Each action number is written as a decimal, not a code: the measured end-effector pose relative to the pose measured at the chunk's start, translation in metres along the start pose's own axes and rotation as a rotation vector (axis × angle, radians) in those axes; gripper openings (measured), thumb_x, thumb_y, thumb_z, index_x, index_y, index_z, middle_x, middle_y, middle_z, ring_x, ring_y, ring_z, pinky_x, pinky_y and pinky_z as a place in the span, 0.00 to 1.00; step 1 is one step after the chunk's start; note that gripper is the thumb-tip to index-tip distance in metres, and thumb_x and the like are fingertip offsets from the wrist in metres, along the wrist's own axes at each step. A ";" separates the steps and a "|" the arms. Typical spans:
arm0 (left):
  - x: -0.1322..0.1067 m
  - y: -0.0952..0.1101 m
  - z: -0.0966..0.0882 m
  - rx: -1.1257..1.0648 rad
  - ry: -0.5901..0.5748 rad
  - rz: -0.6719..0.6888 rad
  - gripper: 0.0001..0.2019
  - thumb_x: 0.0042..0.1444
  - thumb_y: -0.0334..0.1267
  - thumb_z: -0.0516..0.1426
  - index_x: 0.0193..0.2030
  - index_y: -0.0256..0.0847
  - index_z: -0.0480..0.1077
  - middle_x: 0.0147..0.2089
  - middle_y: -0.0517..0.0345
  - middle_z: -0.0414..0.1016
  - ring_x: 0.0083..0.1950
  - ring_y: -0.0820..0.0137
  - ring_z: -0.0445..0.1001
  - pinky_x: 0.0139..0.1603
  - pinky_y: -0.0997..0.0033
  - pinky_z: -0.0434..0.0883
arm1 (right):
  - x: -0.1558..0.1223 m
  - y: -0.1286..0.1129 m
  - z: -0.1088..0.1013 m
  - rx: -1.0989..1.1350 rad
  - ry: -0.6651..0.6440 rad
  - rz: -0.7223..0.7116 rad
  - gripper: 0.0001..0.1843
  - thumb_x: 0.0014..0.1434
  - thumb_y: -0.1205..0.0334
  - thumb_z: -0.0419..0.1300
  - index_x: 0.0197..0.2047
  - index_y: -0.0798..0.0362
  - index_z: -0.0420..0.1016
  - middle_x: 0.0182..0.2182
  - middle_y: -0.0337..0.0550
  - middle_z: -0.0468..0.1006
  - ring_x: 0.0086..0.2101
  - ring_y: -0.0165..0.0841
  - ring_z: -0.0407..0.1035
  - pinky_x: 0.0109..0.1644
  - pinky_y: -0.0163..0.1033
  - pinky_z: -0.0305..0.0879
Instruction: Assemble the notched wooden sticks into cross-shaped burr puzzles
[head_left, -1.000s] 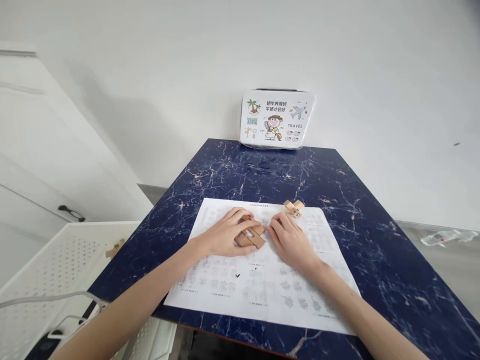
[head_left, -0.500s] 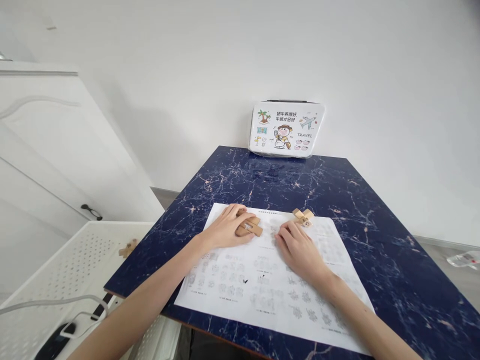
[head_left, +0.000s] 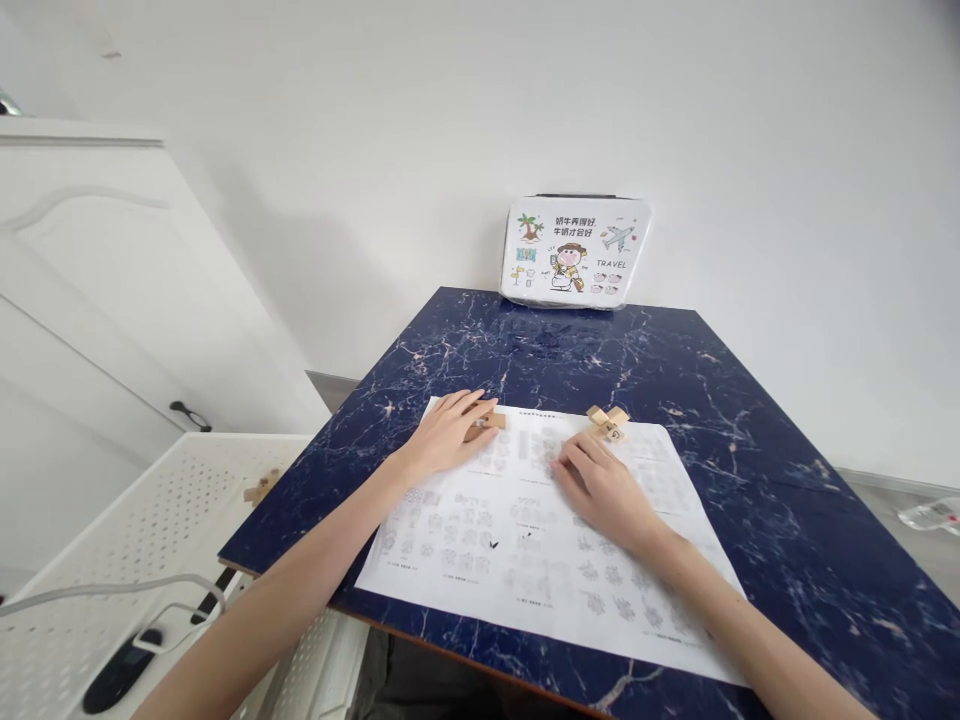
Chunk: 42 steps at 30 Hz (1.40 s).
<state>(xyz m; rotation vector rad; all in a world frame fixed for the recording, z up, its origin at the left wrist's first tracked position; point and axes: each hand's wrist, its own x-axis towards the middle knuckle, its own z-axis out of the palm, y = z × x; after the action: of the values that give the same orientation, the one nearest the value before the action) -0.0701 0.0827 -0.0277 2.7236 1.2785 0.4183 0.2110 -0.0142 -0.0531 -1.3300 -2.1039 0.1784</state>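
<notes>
Left hand (head_left: 452,432): we are clasping wooden pieces (head_left: 493,421) between thumb and fingers, over the printed sheet (head_left: 517,515)'s far left corner.
Right hand (head_left: 602,487): we are resting it on the sheet, fingers curled together; whether they are holding anything, we cannot tell.
Wooden cross (head_left: 609,428): we are seeing it just beyond our right fingers.

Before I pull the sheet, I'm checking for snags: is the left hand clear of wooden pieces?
No, the left hand lies over wooden pieces on the sheet.
</notes>
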 end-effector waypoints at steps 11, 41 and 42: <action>0.001 -0.010 0.005 0.036 0.044 -0.101 0.32 0.73 0.60 0.47 0.74 0.43 0.63 0.77 0.46 0.61 0.79 0.48 0.55 0.76 0.41 0.55 | 0.000 -0.001 -0.016 0.130 0.042 -0.045 0.12 0.75 0.58 0.51 0.38 0.48 0.67 0.32 0.43 0.73 0.33 0.38 0.70 0.39 0.45 0.67; 0.002 -0.003 0.004 0.028 0.110 0.073 0.19 0.73 0.47 0.51 0.64 0.43 0.71 0.69 0.48 0.72 0.74 0.52 0.63 0.73 0.43 0.63 | -0.002 0.051 -0.010 -0.093 0.254 0.204 0.23 0.71 0.51 0.56 0.65 0.49 0.66 0.60 0.60 0.67 0.58 0.53 0.67 0.61 0.62 0.68; 0.002 -0.002 0.004 0.027 0.122 0.075 0.18 0.73 0.46 0.51 0.63 0.43 0.71 0.67 0.48 0.73 0.73 0.52 0.64 0.72 0.43 0.64 | -0.002 0.050 -0.010 -0.085 0.250 0.215 0.23 0.71 0.51 0.56 0.64 0.49 0.66 0.60 0.59 0.67 0.58 0.53 0.68 0.61 0.61 0.69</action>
<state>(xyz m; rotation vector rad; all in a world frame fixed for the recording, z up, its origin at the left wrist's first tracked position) -0.0693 0.0855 -0.0311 2.8152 1.2197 0.5867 0.2555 0.0062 -0.0673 -1.5431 -1.7779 0.0105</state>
